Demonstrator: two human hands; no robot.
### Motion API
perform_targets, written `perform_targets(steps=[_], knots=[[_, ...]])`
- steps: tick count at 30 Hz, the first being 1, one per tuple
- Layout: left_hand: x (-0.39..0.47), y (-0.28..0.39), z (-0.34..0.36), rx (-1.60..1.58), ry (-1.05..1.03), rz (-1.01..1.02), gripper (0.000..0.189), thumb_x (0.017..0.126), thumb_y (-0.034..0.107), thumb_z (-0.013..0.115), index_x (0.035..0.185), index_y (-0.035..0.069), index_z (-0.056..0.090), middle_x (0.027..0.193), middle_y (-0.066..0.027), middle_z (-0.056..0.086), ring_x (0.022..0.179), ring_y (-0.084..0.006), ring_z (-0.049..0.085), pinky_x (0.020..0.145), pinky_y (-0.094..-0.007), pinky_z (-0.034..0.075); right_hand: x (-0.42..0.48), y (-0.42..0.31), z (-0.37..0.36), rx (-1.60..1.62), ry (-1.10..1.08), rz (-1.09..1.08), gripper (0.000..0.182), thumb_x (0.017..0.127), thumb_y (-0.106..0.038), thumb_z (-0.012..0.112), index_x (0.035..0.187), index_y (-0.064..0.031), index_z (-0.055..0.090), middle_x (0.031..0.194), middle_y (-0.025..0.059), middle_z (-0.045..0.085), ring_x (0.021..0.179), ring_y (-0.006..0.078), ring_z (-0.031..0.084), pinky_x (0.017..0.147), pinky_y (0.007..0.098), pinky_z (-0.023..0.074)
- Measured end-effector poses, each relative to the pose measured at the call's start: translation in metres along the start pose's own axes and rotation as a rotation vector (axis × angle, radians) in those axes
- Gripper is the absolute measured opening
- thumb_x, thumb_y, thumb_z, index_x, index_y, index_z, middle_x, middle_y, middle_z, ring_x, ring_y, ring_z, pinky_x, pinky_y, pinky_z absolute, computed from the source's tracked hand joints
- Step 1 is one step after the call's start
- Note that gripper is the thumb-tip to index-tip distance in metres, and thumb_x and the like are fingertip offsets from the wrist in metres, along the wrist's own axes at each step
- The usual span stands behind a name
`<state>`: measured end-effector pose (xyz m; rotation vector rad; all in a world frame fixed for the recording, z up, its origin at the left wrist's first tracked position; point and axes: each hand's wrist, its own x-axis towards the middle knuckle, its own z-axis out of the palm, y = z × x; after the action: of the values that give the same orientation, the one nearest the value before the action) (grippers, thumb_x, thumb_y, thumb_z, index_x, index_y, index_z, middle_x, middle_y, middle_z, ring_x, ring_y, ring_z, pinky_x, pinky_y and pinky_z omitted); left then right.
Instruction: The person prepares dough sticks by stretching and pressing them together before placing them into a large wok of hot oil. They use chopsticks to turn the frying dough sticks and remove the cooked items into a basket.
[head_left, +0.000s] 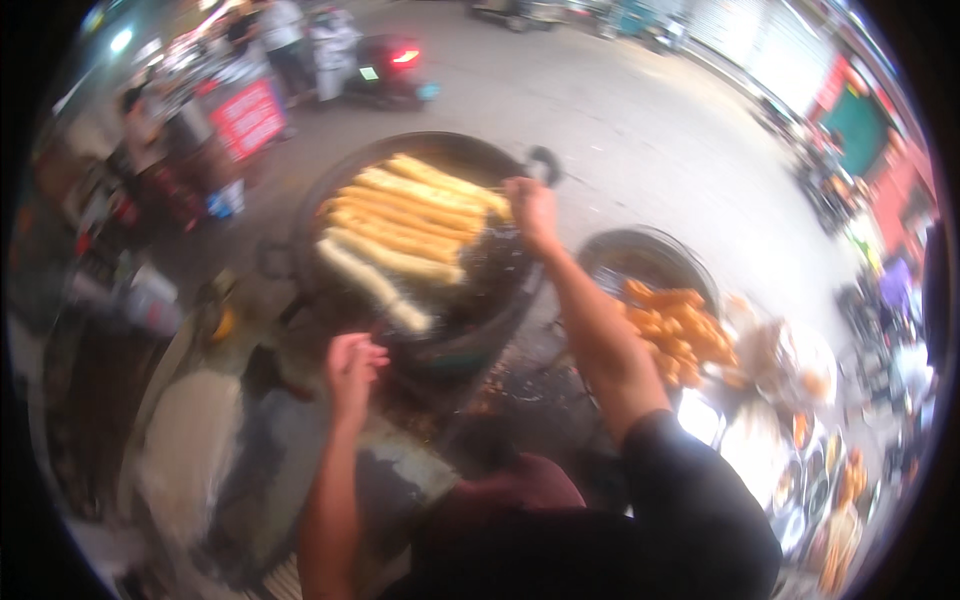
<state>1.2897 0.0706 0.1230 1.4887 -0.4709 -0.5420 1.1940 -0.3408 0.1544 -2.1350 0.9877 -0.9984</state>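
A large round wok (420, 142) of dark oil stands before me. Several long fried dough sticks (409, 210) float side by side in it, mostly golden. The nearest dough stick (367, 281) is paler. My right hand (531, 210) is over the wok's right rim, fingers curled, close to the ends of the far dough sticks. Blur hides whether it holds anything. My left hand (354, 367) hovers just outside the near rim, its fingers loosely bent and nothing visible in them.
Right of the wok, a round metal pan (652, 251) adjoins a pile of browned fried dough (675, 330). A pale slab of dough (191, 450) lies at left on the worktop. Small bowls (810, 465) are at lower right. People and a scooter (390, 67) are in the street beyond.
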Motion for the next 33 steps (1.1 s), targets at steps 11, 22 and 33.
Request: perform_targets(steps=[11,22,33], knots=[[0.097,-0.012,-0.061,0.146,0.322,-0.078,0.03,0.105,0.035,0.056,0.118,0.008,0.056,0.1,-0.0076,0.068,0.077,-0.0117,0.061,0.057,-0.0249,0.04,-0.036,-0.011,0.004,0.318,0.364,0.163,0.021,0.096,-0.025,0.066,0.101,-0.005,0.066,0.094,0.0193,0.072,0.093,0.0405,0.068,0.082,0.047,0.0526],[0.155,-0.011,-0.046,0.025,0.344,-0.022,0.024,0.105,0.03,0.054,0.114,0.007,0.054,0.091,-0.008,0.07,0.07,-0.0121,0.063,0.056,-0.0248,0.045,-0.051,0.001,0.001,0.332,0.229,0.121,0.025,0.097,-0.026,0.066,0.101,-0.0016,0.072,0.093,0.0165,0.074,0.085,0.0275,0.071,0.079,0.0394,0.0538],[0.08,-0.004,-0.029,0.173,0.226,0.266,0.02,0.104,0.019,0.055,0.112,0.001,0.054,0.091,-0.0076,0.063,0.076,-0.0135,0.059,0.073,-0.0294,0.051,-0.091,-0.05,-0.002,-0.074,-0.044,-0.363,0.009,0.097,-0.016,0.057,0.099,-0.0084,0.062,0.097,0.0171,0.064,0.084,0.0439,0.063,0.072,0.0522,0.0497]])
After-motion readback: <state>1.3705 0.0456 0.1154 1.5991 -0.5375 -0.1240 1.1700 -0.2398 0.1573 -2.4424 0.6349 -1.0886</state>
